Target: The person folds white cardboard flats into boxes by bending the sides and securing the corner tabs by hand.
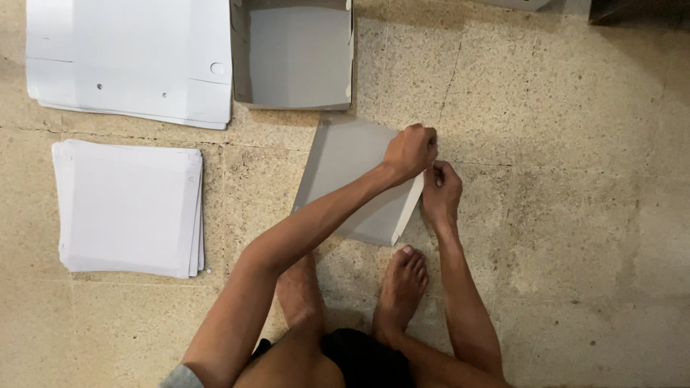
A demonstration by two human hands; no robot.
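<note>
A grey cardboard sheet with a white folded edge lies tilted on the floor in front of my feet. My left hand grips its upper right corner, fingers curled over the edge. Just to the right, my right hand pinches the same right edge flap, thumb up. Both hands meet at that corner. My left forearm crosses over the sheet and hides part of it.
An assembled open grey box stands at the top centre. Flat white cut cardboard blanks are stacked top left; a pile of square white sheets lies at the left. My bare feet rest on the speckled tile floor.
</note>
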